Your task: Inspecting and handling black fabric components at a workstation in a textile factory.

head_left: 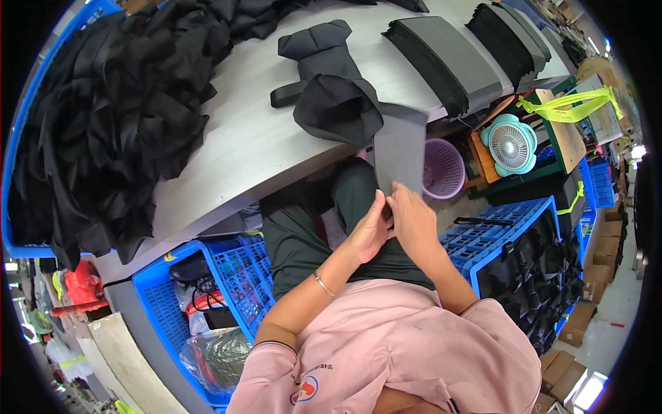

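A flat dark grey panel (400, 148) hangs over the near edge of the table, above my lap. My left hand (372, 231) and my right hand (414, 219) come together at its lower end, fingers closed on it; some fingertips are hidden behind the hands. The panel's upper end lies against a black fabric pouch (338, 110), whose rounded mouth gapes toward me on the table edge. Behind the pouch lies a folded black fabric piece (321, 45) with a strap sticking out at the left.
A large heap of black fabric pieces (117, 117) covers the table's left side. Stacked grey panels (448, 58) lie at the far right. Blue crates (155, 293) flank my legs, one holding bags. Beyond my right hand are a purple basket (443, 169) and a teal fan (510, 147).
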The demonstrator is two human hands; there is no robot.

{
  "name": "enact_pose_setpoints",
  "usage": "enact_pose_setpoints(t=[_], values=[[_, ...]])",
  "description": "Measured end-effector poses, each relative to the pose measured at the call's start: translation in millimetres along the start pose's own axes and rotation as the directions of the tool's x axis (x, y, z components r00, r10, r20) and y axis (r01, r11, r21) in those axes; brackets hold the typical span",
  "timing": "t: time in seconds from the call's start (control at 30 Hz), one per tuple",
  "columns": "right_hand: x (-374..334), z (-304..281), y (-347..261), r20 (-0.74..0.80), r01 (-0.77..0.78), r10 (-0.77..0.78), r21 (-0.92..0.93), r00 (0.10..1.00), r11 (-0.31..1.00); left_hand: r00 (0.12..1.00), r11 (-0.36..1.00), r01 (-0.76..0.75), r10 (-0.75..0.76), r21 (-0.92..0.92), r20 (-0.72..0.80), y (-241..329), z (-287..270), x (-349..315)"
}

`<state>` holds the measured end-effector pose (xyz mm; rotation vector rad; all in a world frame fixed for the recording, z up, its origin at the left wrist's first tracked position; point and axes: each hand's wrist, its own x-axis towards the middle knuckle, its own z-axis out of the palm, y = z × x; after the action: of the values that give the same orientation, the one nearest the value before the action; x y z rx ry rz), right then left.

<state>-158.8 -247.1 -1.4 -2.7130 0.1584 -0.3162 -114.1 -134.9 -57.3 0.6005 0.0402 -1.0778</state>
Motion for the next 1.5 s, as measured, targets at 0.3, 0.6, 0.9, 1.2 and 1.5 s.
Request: enact_pose_setpoints(t=[0.3, 0.6, 0.9, 1.2, 1.5], values=[[-57.7, -63.8, -23.9, 0.293, -0.392, 0.264, 0.614, 0.919, 0.684, 0.917, 0.974, 0.105, -0.016, -0.203, 0.399, -13.8, 3.3, 13.5], [-74.6, -72.8, -15.0, 0.132, -0.321, 0.316, 0.661, 0.94, 0.678, 0.923, 0.959, -0.194, 0.25, -0.208, 0.293, 38.9, 28.9, -7.6], [-33.7, -48.5, -19.0, -0.073, 0.046, -0.021, 0.365, 0.997, 0.93, 0.951, 0.947, -0.307, 0.309, 0.097, -0.001, 59.3, 34.5, -36.2], [13.6, -44.0, 3.2, 0.08, -0.125, 0.096, 0.606, 0.992, 0.785, 0.232, 0.059, -0.244, 0.973, 0.968, -0.001, 94.0, 18.9, -16.1], [38.5, -35.8, -12.0, -0.015, -0.016, 0.023, 0.364, 1.0, 0.931, 0.322, 0.052, -0.279, 0.946, 0.959, 0.043, 150.7, -0.5, 24.4]])
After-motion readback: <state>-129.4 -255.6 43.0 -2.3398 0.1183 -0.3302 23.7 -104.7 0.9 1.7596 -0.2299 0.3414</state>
